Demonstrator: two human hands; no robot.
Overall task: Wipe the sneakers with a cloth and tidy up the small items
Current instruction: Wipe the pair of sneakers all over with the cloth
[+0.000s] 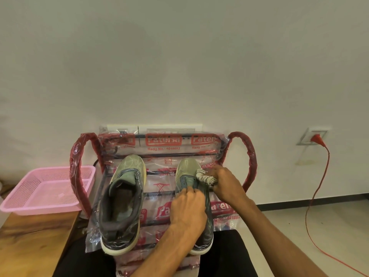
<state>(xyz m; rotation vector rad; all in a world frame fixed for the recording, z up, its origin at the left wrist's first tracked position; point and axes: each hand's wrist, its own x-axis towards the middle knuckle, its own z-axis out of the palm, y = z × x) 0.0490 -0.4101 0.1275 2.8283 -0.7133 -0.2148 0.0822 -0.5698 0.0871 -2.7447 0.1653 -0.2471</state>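
Two grey-green sneakers with pale soles stand toes away from me on a plastic-wrapped rack (199, 140). The left sneaker (121, 202) stands alone, untouched. My left hand (187, 210) lies over the opening of the right sneaker (187, 170), fingers curled and gripping its tongue. My right hand (225, 182) holds a bunched white cloth with dark stripes (205, 176) and presses it against the right side of that sneaker near the toe.
A pink mesh basket (26, 204) sits on a wooden surface (30, 242) to the left. The rack has red-wrapped looped handles at both sides and stands against a white wall. A red cord (317, 186) runs from a wall socket down across the floor at right.
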